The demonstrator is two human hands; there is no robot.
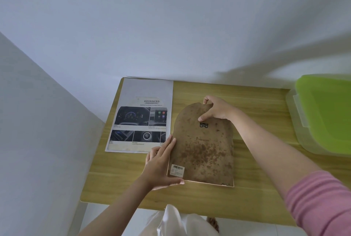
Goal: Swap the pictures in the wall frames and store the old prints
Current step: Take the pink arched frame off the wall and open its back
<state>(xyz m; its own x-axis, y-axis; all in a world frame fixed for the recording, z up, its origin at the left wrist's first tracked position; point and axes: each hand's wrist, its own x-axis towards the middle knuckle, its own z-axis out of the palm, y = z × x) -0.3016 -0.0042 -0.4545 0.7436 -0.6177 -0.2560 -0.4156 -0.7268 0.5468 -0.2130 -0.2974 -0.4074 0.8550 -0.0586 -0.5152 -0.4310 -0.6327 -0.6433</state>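
A picture frame (228, 185) lies face down on the wooden table (256, 197). Its stained brown backing board (205, 148) carries a small metal hanger and a barcode sticker. My right hand (214, 109) pinches the board's curved top edge, which bends upward. My left hand (161, 165) lies flat with straight fingers against the frame's left side and bottom left corner. A printed sheet (140, 118) showing car dashboard pictures and the word ADVANCED lies flat to the left of the frame.
A clear plastic box with a green lid (326, 114) stands at the table's right end. White walls close in behind and to the left. A white plastic bag (174, 220) sits below the table's front edge.
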